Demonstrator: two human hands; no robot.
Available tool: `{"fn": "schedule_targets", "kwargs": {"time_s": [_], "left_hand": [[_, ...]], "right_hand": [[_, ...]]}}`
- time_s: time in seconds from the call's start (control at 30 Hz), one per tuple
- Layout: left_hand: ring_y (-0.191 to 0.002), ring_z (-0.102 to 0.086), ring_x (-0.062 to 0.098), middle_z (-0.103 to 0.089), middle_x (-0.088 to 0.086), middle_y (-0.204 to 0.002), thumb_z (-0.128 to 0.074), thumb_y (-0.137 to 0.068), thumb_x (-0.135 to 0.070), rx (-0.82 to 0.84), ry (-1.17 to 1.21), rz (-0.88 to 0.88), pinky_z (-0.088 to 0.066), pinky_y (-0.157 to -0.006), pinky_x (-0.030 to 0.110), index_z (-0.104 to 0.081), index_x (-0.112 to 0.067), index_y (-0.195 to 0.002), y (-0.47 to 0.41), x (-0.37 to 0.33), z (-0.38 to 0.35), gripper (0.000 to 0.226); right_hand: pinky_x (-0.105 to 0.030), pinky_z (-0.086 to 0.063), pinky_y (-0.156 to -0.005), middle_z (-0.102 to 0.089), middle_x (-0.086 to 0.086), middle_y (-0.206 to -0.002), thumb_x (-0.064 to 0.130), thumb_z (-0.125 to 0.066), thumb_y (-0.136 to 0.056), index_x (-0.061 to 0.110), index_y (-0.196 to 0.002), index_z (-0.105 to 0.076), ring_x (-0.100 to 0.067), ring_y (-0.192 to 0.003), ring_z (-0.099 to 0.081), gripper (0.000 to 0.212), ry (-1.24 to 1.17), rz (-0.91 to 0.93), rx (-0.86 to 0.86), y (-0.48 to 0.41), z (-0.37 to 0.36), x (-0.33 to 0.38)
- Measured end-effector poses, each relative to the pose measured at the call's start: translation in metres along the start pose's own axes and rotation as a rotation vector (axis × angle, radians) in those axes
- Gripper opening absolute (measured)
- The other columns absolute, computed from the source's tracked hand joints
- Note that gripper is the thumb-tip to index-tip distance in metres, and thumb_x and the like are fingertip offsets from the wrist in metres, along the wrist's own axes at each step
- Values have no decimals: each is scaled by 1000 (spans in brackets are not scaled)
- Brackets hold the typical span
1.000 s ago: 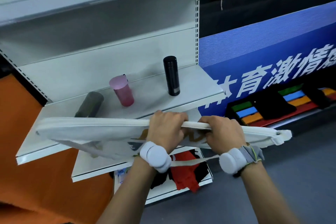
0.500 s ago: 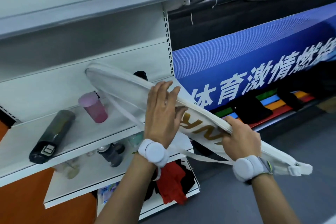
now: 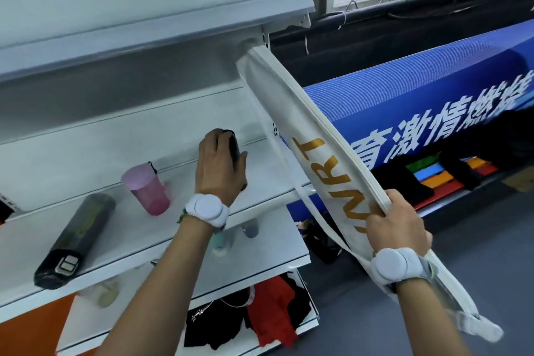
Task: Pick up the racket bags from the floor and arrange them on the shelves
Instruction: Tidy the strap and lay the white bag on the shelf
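Observation:
A long white racket bag [image 3: 315, 141] with gold letters slants from the shelf upright at upper centre down to the lower right. My right hand [image 3: 397, 222] grips its lower part, and a white strap hangs from it. My left hand [image 3: 221, 166] is off the bag and closed around an upright black bottle [image 3: 233, 145] on the white middle shelf [image 3: 268, 179]. The bottle is mostly hidden behind my fingers.
On the same shelf stand a pink cup [image 3: 147, 189] and a dark cylinder [image 3: 76, 240] lying on its side. Lower shelves hold small bottles and red and black cloth [image 3: 271, 313]. A blue banner [image 3: 433, 113] and coloured mats lie to the right over grey floor.
My left hand has let go of the racket bag and taken hold of the black bottle. The bag's far end has swung up and to the right, held by my right hand alone.

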State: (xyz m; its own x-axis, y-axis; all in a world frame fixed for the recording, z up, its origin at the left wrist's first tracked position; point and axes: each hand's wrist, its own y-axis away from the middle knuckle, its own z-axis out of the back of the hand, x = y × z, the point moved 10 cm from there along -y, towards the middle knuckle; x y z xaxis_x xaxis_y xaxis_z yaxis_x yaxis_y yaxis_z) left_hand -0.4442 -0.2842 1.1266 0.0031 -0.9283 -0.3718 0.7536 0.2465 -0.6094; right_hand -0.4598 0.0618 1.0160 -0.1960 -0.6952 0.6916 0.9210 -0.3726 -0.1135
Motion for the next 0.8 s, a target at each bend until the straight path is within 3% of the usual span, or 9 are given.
{"fn": "schedule_targets", "kwargs": {"time_s": [0.13,0.23,0.33,0.43,0.5,0.63,0.8], "left_hand": [[-142,-22,39,-25,18,-157,-68,-90,-35,201,-67,85,-31,-114,48,-32,-9,-150,-29,40,-37,75],[-146,-12,40,-7,17,-162,-63,-90,-48,367,-97,109,-28,-116,50,-16,-19,-157,-43,69,-70,86],[-143,-20,45,-8,19,-160,-60,-92,-47,492,-76,115,-29,-115,50,-16,-20,-156,-48,85,-92,82],[-112,-54,47,-30,18,-144,-63,-93,-25,403,46,73,-49,-95,46,-30,-18,-148,-51,89,-87,65],[-95,-60,44,-35,14,-134,-64,-91,-20,365,109,41,-53,-86,44,-35,-22,-142,-48,85,-81,59],[-99,-60,40,-36,8,-132,-66,-91,-26,317,124,7,-53,-86,39,-38,-29,-139,-46,90,-63,56],[-104,-61,34,-38,2,-130,-66,-90,-35,246,108,-14,-54,-91,41,-36,-36,-141,-37,96,-18,59]], "right_hand": [[-43,-44,-78,-61,-1,-69,13,-56,-77,23,-82,-58,-34,-70,-56,12,-17,-18,-1,-2,-6,20],[-45,-51,-78,-58,3,-66,14,-58,-75,27,-82,-64,-32,-69,-55,16,-24,-4,-35,-4,-8,40],[-38,-49,-73,-57,4,-67,14,-60,-76,33,-88,-70,-26,-67,-51,25,-16,20,-111,-8,-10,63],[-39,-52,-73,-62,3,-69,16,-64,-77,37,-96,-74,-27,-68,-55,30,-16,39,-148,-10,-18,84],[-39,-54,-73,-70,1,-75,19,-66,-77,39,-99,-75,-30,-71,-62,31,-23,65,-171,-11,-19,97],[-39,-54,-70,-74,-3,-79,27,-70,-80,40,-98,-77,-33,-73,-65,23,-18,188,-229,-11,-27,144],[-39,-50,-80,-72,-8,-95,31,-63,-86,41,-109,-74,-35,-90,-64,27,85,232,-100,-28,-62,190]]}}
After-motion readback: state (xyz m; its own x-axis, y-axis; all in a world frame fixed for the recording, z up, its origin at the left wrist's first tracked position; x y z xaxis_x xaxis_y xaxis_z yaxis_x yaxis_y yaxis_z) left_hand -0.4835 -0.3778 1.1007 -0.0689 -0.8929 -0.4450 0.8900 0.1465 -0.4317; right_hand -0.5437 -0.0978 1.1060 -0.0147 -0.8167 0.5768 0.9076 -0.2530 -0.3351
